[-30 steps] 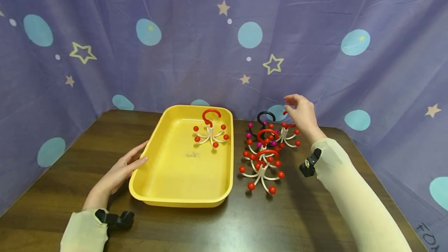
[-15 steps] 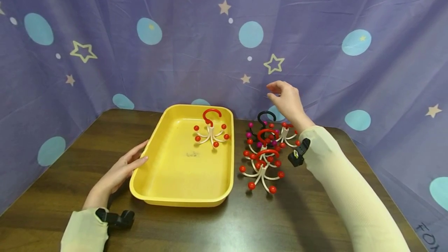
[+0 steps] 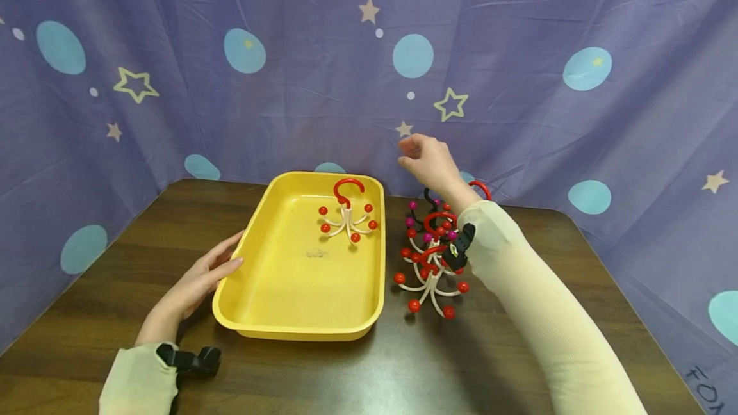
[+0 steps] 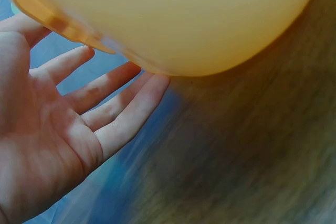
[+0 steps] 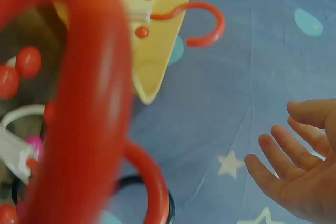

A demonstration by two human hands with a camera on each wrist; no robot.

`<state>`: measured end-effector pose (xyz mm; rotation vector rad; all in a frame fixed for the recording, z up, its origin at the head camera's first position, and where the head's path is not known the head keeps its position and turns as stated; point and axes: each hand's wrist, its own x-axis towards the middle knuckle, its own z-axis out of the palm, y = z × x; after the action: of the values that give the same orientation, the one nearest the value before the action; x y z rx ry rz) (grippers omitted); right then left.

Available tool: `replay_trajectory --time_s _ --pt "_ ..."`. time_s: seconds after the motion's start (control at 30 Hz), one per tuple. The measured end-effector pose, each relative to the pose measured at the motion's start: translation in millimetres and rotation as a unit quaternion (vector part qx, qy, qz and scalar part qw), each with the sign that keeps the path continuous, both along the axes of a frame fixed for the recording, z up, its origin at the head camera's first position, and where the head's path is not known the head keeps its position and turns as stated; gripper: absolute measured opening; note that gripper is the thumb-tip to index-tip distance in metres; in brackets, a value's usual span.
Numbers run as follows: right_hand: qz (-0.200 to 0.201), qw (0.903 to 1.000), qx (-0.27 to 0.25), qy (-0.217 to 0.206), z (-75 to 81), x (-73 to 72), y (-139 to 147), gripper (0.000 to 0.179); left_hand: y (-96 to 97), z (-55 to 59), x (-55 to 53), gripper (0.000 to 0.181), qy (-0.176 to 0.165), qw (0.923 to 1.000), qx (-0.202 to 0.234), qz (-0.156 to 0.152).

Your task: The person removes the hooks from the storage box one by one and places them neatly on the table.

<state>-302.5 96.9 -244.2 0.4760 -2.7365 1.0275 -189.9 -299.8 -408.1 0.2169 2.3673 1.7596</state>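
Observation:
My right hand (image 3: pixel 429 162) hovers in the air above the table's back edge, fingers loosely bent and holding nothing. In the right wrist view, its fingers are spread with no object between them. Below it stands a group of multi-arm hook hangers (image 3: pixel 429 284), white with red hooks and ball tips; one hanger (image 3: pixel 412 213) is black with magenta balls. My sleeve hides part of the group. My left hand (image 3: pixel 198 280) touches the left side of a yellow tub (image 3: pixel 300 336), its thumb at the rim and fairly straight fingers against the outer wall. One red-and-white hanger (image 3: pixel 348 216) stands inside the tub.
A brown wooden table (image 3: pixel 323 376) carries everything. Behind it hangs a purple curtain (image 3: pixel 323 101) with stars and blue ovals. Close to the right wrist camera, a red hook (image 5: pixel 84 103) looms blurred.
My right hand has moved left from the back-right hanger, rising first, and now hovers between the group and the tub. My left hand, the tub and the hangers have stayed in place.

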Motion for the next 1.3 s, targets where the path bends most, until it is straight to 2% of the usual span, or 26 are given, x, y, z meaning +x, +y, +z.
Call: replay_trajectory --time_s 0.47,0.73,0.93,1.1,1.3 --pt "0.047 0.9953 0.075 -0.038 -19.7 -2.2 -43 0.037 1.8 2.1 0.4 0.061 -0.002 1.0000 -0.003 0.001" --pt "0.051 0.9949 0.071 -0.049 -29.9 -1.4 -63 0.042 1.7 2.2 1.1 0.061 -0.005 1.0000 0.000 0.002" --pt "0.063 0.9937 0.079 -0.049 -41.1 0.0 -76 0.042 0.0 2.0 3.4 0.060 -0.005 1.0000 0.007 -0.001" --pt "0.060 0.9937 0.084 -0.042 -46.5 -2.0 -80 0.040 1.8 2.9 0.2 0.060 0.001 1.0000 0.006 0.000" --pt "0.065 0.9893 0.127 -0.031 -52.6 -4.0 -82 0.038 2.3 2.1 0.9 0.060 -0.002 0.9999 0.013 -0.004"
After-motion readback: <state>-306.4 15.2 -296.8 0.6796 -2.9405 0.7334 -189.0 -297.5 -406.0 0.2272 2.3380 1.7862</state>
